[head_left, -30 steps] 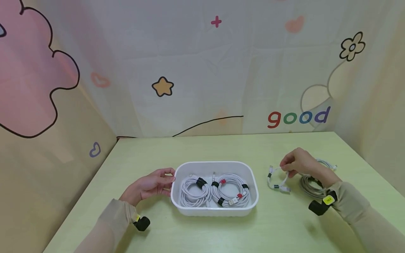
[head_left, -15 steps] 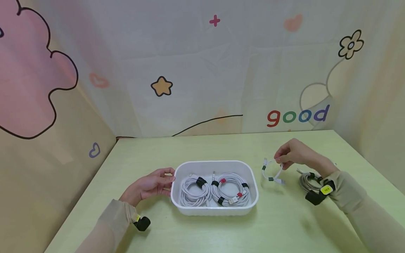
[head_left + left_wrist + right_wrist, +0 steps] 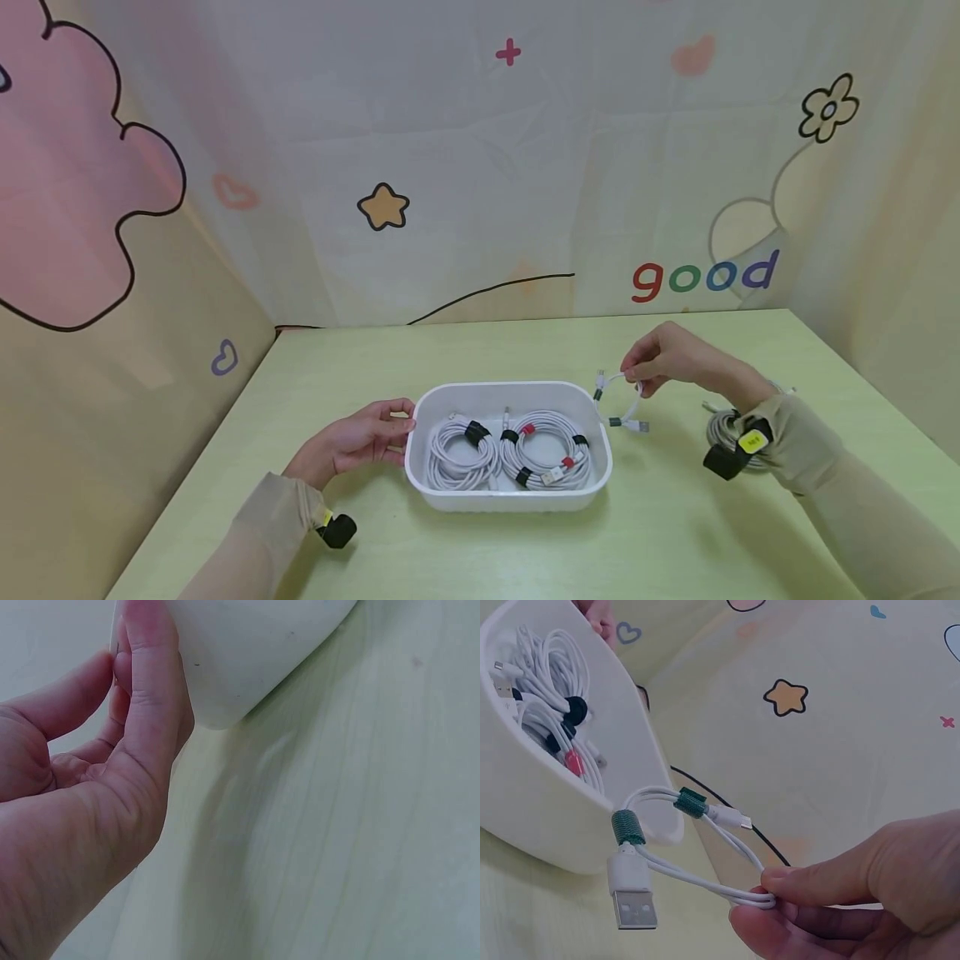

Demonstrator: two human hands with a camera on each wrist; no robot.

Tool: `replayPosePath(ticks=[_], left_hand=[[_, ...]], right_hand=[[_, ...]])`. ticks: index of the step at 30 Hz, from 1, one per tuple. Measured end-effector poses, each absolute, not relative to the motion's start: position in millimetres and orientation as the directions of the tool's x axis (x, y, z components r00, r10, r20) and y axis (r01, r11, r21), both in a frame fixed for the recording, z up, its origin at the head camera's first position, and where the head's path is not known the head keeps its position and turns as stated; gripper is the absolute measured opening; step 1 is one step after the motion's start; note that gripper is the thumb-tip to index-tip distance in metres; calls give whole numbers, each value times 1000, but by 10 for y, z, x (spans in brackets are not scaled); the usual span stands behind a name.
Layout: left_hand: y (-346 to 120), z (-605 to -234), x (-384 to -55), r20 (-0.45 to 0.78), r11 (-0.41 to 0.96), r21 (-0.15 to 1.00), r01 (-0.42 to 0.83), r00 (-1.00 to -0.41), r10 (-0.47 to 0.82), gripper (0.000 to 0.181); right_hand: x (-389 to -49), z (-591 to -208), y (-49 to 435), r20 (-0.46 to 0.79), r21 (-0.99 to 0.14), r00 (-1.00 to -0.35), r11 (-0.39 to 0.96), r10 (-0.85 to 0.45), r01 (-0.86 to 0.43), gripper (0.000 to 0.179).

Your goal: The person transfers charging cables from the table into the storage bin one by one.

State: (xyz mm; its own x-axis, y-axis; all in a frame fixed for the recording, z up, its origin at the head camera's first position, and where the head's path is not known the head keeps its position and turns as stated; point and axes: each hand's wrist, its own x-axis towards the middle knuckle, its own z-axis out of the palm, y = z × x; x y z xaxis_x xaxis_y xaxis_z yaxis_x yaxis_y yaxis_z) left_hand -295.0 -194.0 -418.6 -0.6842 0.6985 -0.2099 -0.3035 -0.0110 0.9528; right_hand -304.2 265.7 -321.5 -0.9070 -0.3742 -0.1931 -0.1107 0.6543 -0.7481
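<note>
A white plastic bin [image 3: 510, 502] stands on the table, and my left hand [image 3: 360, 439] holds its left end, thumb at the rim and fingers along the outer wall. Inside lie two coiled white cables: the left coil [image 3: 442, 477] has a black strap, the right coil [image 3: 512, 457] has black and red straps. My right hand [image 3: 678, 360] pinches a short white USB cable [image 3: 630, 871] between thumb and fingers. This looped cable bears two green straps and hangs in the air at the bin's right rim. Its USB plug points down in the right wrist view.
A coiled grey cable [image 3: 720, 427] lies on the table at the right, partly hidden by the right wrist. A printed curtain [image 3: 450, 125] hangs behind the light wooden table [image 3: 450, 558].
My right hand has lifted the short USB cable and carried it left, from beside the grey coil to the bin's right rim. The left hand and the bin have stayed put.
</note>
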Motion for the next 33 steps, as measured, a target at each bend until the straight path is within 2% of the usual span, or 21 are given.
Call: replayPosePath(ticks=[15, 33], left_hand=[[-1949, -4198, -2940, -199, -22, 952, -304, -675, 711, 9], [-1946, -4198, -2956, -208, -13, 954, -301, -689, 694, 10]], right_hand=[[-3077, -3180, 2257, -184, -754, -880, 637, -439, -160, 18], [-3104, -3414, 1861, -174, -790, -874, 595, -453, -151, 20]])
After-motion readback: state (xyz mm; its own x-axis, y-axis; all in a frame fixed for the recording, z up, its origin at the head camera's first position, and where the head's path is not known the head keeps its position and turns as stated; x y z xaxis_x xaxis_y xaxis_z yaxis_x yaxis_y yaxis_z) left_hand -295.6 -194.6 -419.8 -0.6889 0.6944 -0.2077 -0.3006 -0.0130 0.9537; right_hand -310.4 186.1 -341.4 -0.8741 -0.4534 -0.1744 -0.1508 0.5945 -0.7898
